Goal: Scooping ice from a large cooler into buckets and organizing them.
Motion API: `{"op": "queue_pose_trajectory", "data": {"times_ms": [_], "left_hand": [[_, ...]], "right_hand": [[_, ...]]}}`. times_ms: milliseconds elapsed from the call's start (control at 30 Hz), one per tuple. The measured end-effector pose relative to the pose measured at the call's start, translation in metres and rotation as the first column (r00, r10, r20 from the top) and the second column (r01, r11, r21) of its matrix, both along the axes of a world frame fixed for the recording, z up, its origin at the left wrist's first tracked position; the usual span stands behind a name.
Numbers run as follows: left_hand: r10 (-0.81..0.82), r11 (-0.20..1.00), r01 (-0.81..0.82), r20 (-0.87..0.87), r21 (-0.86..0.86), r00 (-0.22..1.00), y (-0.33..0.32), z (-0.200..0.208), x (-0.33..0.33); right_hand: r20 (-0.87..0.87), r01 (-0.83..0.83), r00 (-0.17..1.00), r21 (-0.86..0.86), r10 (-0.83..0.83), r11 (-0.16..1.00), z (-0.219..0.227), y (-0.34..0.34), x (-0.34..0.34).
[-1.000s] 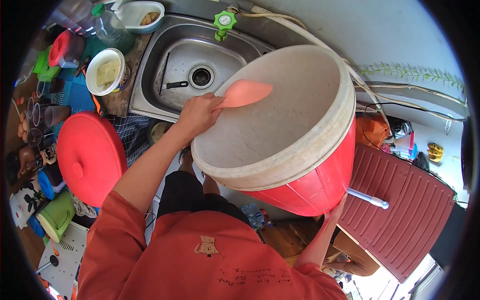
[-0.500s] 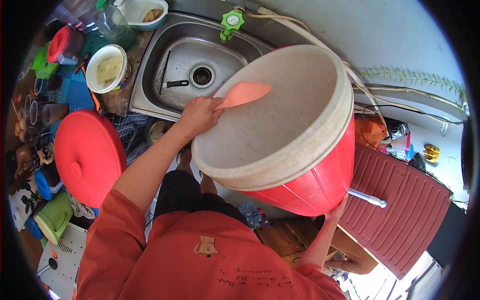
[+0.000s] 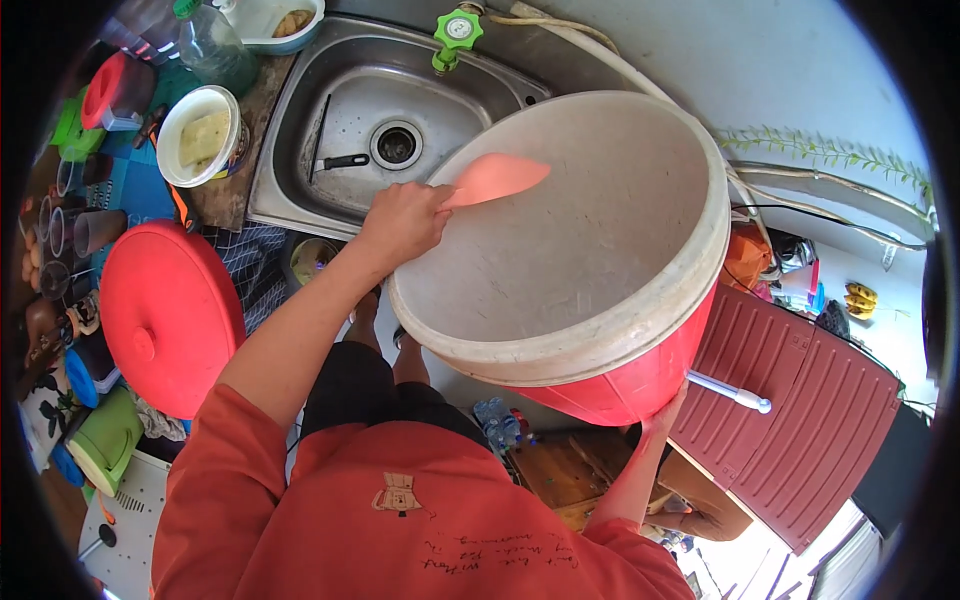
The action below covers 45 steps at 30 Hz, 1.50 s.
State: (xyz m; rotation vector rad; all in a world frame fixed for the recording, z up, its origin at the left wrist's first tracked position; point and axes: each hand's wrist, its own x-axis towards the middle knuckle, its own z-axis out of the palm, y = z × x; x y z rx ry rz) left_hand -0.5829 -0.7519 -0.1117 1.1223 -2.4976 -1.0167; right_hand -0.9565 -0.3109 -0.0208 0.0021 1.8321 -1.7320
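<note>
A large red bucket (image 3: 640, 385) with a whitish inside and a thick white rim is tilted in front of me, its mouth facing up and to the left. My right hand (image 3: 668, 408) holds it from underneath at the lower right, with the fingers partly hidden behind the bucket. Closed around the handle of a coral plastic scoop (image 3: 500, 178) is my left hand (image 3: 408, 222), at the bucket's left rim. The scoop's flat, leaf-shaped blade reaches over the opening. Marks and scratches show on the bucket's inner wall.
Behind the bucket is a steel sink (image 3: 290, 150) with a black-handled utensil (image 3: 343, 161) in it and a green tap (image 3: 457, 30) above. A round red lid (image 3: 175, 310) stands at left, below a white tub (image 3: 200, 135). A maroon ridged panel (image 3: 790, 400) lies at right.
The bucket has shifted slightly to the right, and its mouth shows a little more openly. My left hand with the scoop has moved slightly right along the rim; both grips look the same.
</note>
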Motion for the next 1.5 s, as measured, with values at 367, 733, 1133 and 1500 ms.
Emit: {"op": "queue_pose_trajectory", "data": {"times_ms": [367,733,1133,1500], "left_hand": [[0.049,0.997,-0.045,-0.057,0.070,0.997,-0.002,-0.016,0.015],[0.072,0.996,-0.064,-0.129,0.065,0.989,0.000,-0.029,0.019],[0.071,0.996,-0.062,-0.165,0.063,0.984,0.002,-0.038,0.025],[0.061,0.996,-0.049,-0.158,0.078,0.986,0.003,-0.042,0.027]], "right_hand": [[-0.073,-0.050,0.996,0.026,0.052,0.998,0.027,-0.011,0.016],[-0.079,-0.077,0.994,-0.007,0.076,0.997,0.036,-0.018,0.019],[-0.034,-0.042,0.999,0.003,0.042,0.999,0.043,-0.021,0.014],[-0.023,-0.045,0.999,0.021,0.045,0.999,0.049,-0.029,0.015]]}}
